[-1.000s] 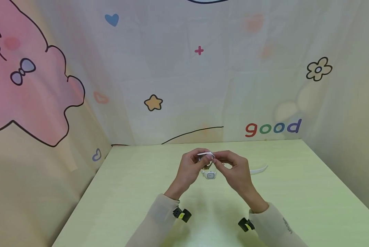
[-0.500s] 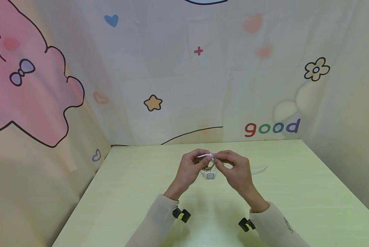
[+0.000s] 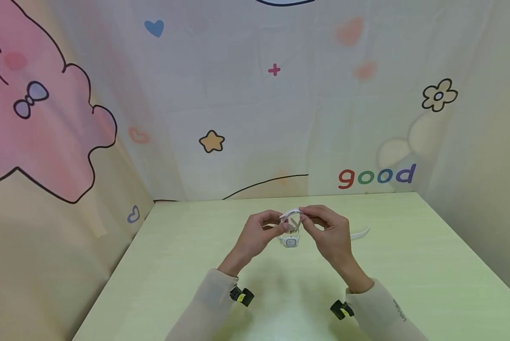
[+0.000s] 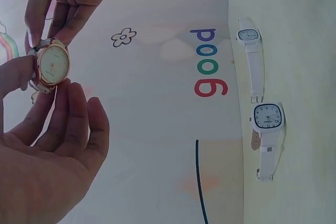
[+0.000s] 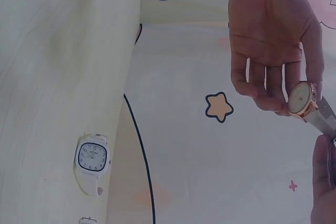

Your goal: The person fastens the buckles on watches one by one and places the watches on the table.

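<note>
Left hand (image 3: 255, 234) with watch (image 4: 53, 65) above pale green table (image 3: 165, 265), printed cloth (image 3: 246, 99) behind

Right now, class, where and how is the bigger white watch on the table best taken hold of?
I'd likely pinch the white watch by the near and far edges of its case, from above on the person's side: the face shows toward the person and the strap runs off sideways.

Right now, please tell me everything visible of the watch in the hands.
The watch has a round, pale dial, a shiny rose-gold, metallic-looking case, and a whitish, curved strap of unclear material. It is held above the table: the left hand holds it near the case, the right hand pinches its strap. Its time is unreadable.
</note>
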Available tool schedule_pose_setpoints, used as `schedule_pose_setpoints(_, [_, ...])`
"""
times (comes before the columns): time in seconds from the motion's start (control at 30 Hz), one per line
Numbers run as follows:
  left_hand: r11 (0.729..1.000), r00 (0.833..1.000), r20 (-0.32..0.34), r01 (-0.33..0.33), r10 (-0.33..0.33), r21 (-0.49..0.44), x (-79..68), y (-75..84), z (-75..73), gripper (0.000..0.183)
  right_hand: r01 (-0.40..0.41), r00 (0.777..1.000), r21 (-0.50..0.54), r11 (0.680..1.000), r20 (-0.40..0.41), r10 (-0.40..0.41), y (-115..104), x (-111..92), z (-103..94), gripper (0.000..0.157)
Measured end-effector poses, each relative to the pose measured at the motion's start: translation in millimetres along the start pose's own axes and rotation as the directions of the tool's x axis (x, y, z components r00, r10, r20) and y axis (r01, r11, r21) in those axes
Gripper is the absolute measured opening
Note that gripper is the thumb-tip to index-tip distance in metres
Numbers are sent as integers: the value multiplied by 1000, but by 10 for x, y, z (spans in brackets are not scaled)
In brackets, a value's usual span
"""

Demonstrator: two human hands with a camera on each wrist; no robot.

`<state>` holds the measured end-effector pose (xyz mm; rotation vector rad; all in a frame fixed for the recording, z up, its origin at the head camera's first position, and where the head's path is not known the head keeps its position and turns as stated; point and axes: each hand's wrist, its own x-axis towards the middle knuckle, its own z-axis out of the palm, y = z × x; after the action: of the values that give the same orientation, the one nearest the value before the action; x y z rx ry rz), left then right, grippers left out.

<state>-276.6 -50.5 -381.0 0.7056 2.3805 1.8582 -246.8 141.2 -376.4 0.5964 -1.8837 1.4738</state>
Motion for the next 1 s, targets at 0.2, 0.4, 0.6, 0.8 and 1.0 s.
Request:
schedule_pose_setpoints(0.2, [1000, 1000, -26, 0, 0, -23, -7, 9, -15, 28, -35, 999, -13, 999, 22, 36, -104, -4, 6, 21])
schedule_pose_setpoints(0.4, [994, 998, -67, -15, 8, -109, -7, 4, -13, 28, -49, 994, -99, 994, 90, 58, -353, 6, 4, 20])
schedule_pose_setpoints(0.6, [986, 995, -99, -48, 33, -158, -10, -6, -10, 26, -43, 991, -185, 982, 113, 65, -326, 6, 20, 21])
schedule_pose_setpoints(0.8, [986, 992, -123, -49, 29, -162, -11, -1, -11, 22, -11, 992, -236, 972, 120, 40, -67, -28, 36, 22])
schedule_pose_setpoints(1.0, [984, 993, -110, -67, 49, -165, -25, -5, -7, 22, -13, 994, -202, 979, 102, 34, -23, -23, 38, 13])
